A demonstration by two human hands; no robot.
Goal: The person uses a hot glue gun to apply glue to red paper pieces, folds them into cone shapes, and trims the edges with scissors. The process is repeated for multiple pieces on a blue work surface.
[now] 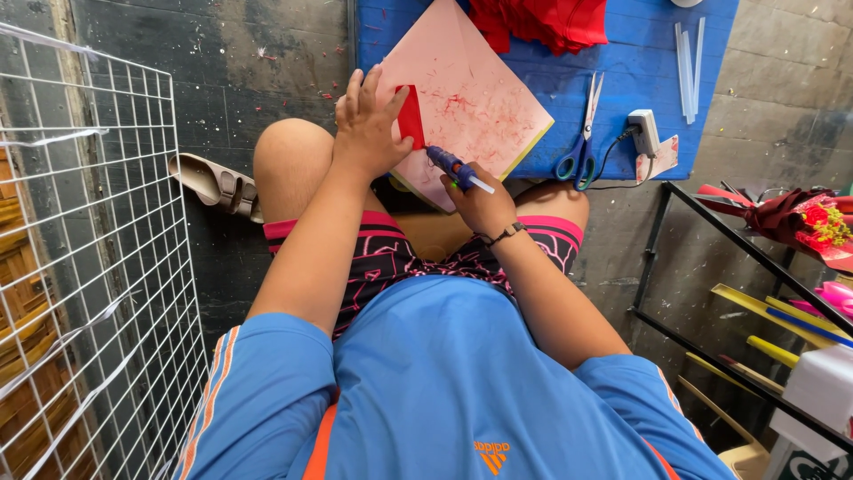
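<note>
Head view: left hand pinches small red paper strip upright over pink square board; right hand clamped on blue glue gun, nozzle just below strip; board overlaps near edge of low blue table; blue-handled scissors on table's right part; dark concrete floor; white wire grid left.

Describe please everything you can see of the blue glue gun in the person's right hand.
The small blue plastic glue gun is gripped in the right hand, above the person's lap. Its dark nozzle points up-left and meets the lower corner of the red paper strip, which the left hand holds against the pink board. A pale translucent glue stick sticks out of its back end. No cord can be made out.
</note>
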